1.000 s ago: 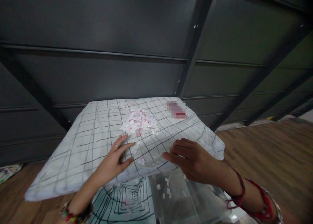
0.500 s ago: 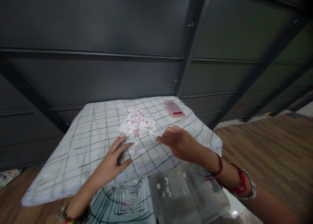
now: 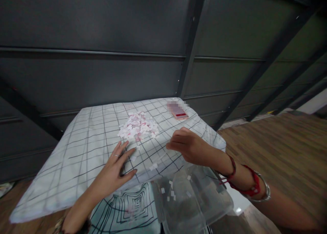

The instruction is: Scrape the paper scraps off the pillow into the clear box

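A heap of small white and pinkish paper scraps (image 3: 139, 125) lies on a white cloth with dark grid lines (image 3: 89, 142). My left hand (image 3: 119, 166) is open at the near left of the heap, fingers spread, beside a few loose scraps. Over the cloth to the right, my right hand (image 3: 185, 145) is closed in a pinch; whatever its fingertips hold, if anything, cannot be made out. A single paper scrap (image 3: 153, 166) lies between the hands, by the cloth's near edge. Below, a clear plastic container (image 3: 184, 206) has several small scraps in it.
A phone (image 3: 178, 112) lies at the cloth's far right. A pale blue cloth with black lines (image 3: 127, 210) is left of the container. Behind stands a dark panelled wall (image 3: 102, 77); wooden flooring (image 3: 276, 142) shows at right.
One loose scrap has shifted right and nearer to the cloth's front edge. My right hand has moved slightly right over the cloth. The whole view has shifted a little; my left hand remains spread.
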A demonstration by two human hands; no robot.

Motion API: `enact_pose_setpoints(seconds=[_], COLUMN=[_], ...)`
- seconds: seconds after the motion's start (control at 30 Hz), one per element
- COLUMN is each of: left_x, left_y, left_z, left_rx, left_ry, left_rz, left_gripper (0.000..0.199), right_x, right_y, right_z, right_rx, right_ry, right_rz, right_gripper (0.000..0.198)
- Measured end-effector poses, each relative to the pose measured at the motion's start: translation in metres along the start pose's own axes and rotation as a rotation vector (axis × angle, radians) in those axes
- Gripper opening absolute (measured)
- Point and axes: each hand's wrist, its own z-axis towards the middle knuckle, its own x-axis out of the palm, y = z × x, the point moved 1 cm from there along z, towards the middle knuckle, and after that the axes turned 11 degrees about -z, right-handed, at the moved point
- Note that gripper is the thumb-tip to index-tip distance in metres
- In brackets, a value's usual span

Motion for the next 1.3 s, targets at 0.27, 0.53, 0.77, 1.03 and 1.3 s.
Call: enact_pose_setpoints(seconds=[0.27,0.53,0.77,1.03,1.3], left_x=[-0.001,0.0,0.0,-0.004,-0.006], left_y=[0.004,0.006,0.01,0.014,0.013], left_z=[0.001,0.0,-0.002,0.002,0.006], left_rx=[-0.009,-0.037,-0.055,-0.127,-0.14], left_ry=[0.025,0.026,-0.009,-0.075,-0.079], left_rz=[-0.059,-0.097,-0.132,-0.189,-0.191], left_gripper=[0.064,0.064,0.067,0.049,0.027], right_x=[-0.032,-0.026,-0.005,0.014,0.006], right_y=[-0.002,0.003,0.02,0.031,0.037], right_z=[-0.022,-0.01,0.014,0.041,0.041], right_rx=[0.071,0.041,0.028,0.019,0.003], right_ry=[0.044,0.045,-0.113,-0.088,-0.116], right_rz=[-0.01,-0.069,-0.1,-0.149,-0.065], right_gripper=[0.03,0.031,0.025,0.02,0.023])
